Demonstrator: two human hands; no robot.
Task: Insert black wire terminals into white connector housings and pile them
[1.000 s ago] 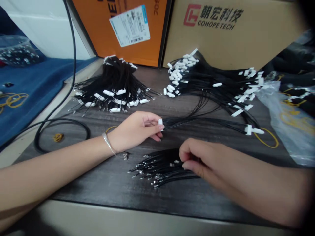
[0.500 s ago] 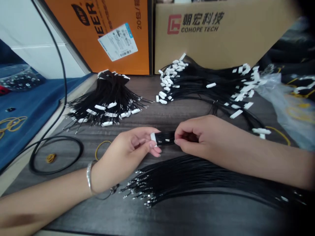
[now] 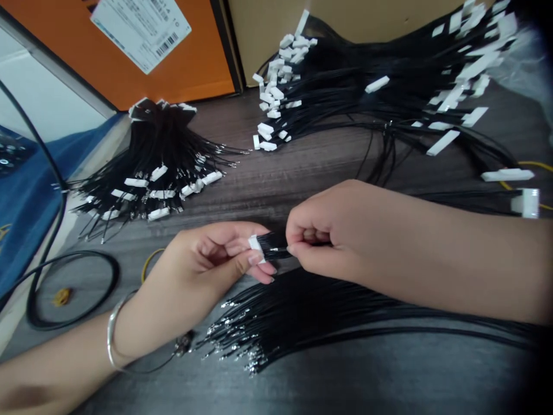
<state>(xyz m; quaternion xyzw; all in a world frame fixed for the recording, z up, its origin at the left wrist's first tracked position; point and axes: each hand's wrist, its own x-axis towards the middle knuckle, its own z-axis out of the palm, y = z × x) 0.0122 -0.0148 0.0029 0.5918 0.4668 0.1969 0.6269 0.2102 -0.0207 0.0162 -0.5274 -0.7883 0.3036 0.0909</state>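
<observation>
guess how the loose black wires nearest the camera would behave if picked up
The black wires would probably bend and sag, since they curve across the tabletop. They may slip apart, as their metal terminals splay unevenly and no tie shows. Each wire looks thin, so it is likely light.

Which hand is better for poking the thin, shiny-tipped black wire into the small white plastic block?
Probably the right hand: it pinches the thin, shiny-tipped black wire, with the tip close to the small white plastic block. The left hand is busy gripping that block.
</observation>
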